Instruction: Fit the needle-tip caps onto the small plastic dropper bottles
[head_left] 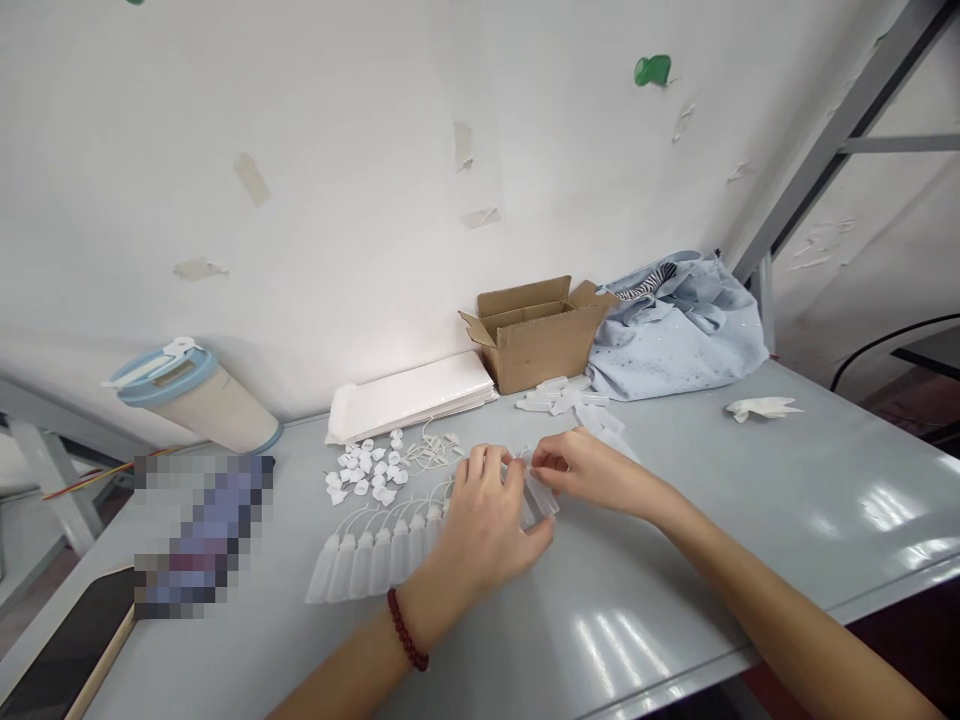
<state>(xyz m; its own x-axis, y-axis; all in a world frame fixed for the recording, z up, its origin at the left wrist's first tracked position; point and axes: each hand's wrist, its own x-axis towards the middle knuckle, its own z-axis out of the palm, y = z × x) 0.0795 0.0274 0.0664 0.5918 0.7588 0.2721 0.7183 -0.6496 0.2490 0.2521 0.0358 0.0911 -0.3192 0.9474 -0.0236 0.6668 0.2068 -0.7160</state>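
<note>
Side by side on the grey table lies a row of translucent plastic tubes [375, 565], with white tops and thin pale cords looping from them. My left hand [487, 525], a dark red bead bracelet at its wrist, bends over the row's right end. Its fingers and thumb close around a translucent tube [541, 498] there. My right hand [581, 470] pinches near the top of that same tube; what sits between its fingertips is too small to make out. Beyond my hands are a heap of small white caps [367, 470] and a tangle of pale cords [431, 452].
More loose tubes [559, 395] lie before an open cardboard box [544, 345]. Beside it are a light blue cloth bag [682, 335] and a flat white package [412, 395]. A tumbler [217, 405], a phone [67, 640] and a crumpled tissue [763, 408] are also on the table [675, 620].
</note>
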